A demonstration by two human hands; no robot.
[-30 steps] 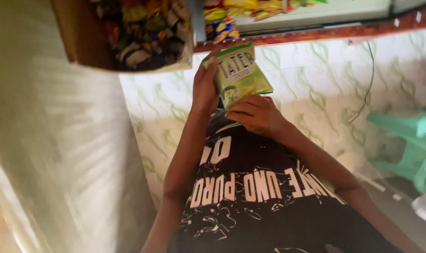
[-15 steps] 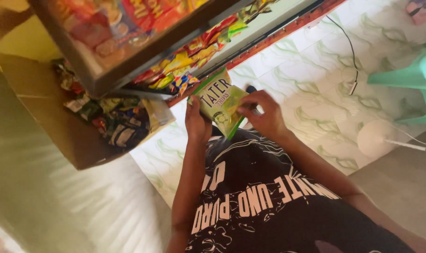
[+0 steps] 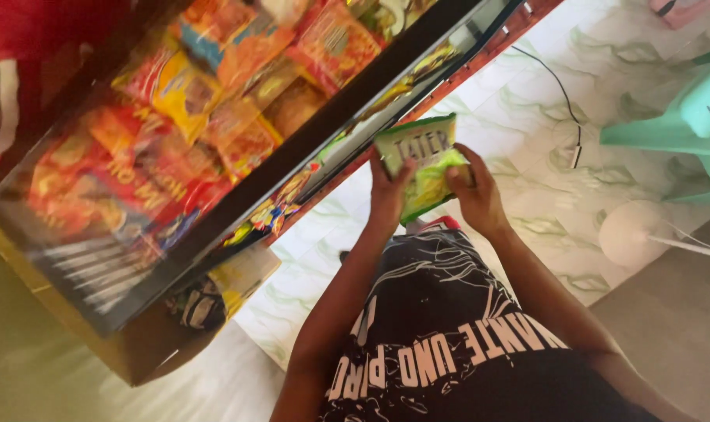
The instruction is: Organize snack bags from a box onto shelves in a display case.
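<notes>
Head view, the only one: a green and yellow crinkled foil snack packet (image 3: 423,162) held up in front of the chest by both hands, just beside the lower edge of a dark-framed display rack (image 3: 308,148). Judged from how things lie, packet already in hand and clear of the rack, not resting on any shelf; nothing shows it opened, top seam apparently whole, though blur leaves that unsure. Left hand (image 3: 388,191) closed on the packet's left edge, thumb over the front, fingers hidden behind. Right hand (image 3: 474,191) closed on the right edge, fingers curled round the side, thumb pressed on the front. Both grips narrow, pinching rather than spread. Up and to the left of the hands, rows of orange, red and yellow snack bags (image 3: 199,101) behind the rack's frame, blurred. Below the hands, a black shirt with white print (image 3: 441,336). To the right of the right hand, pale marbled floor tiles (image 3: 558,156), a thin black cable (image 3: 562,94), a mint-green plastic chair (image 3: 683,125) well apart.
</notes>
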